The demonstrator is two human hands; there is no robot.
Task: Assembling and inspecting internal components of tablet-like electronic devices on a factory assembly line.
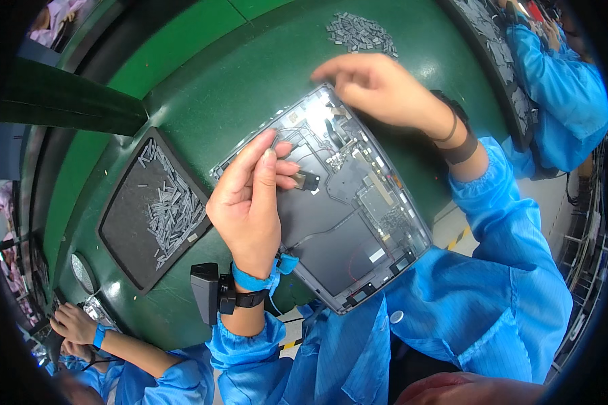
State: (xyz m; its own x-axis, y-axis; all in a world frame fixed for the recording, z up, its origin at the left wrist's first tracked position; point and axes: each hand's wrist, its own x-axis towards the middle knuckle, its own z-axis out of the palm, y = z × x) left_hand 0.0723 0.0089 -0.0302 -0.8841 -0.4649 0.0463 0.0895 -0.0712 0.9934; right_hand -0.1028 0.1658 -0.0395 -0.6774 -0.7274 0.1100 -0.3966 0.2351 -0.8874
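An open grey metal laptop chassis [331,216] is lying on the green rounded worktable [250,81]. A black rectangular foam tray [125,223] holding small grey strips [172,209] is sitting to its left. A heap of small grey parts [361,32] is lying behind it.

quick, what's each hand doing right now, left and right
Left hand: fingers pinched, resting on the open device chassis; whether it grips anything cannot be told.
Right hand: fingers curled down on the chassis's top corner; no object visibly held.
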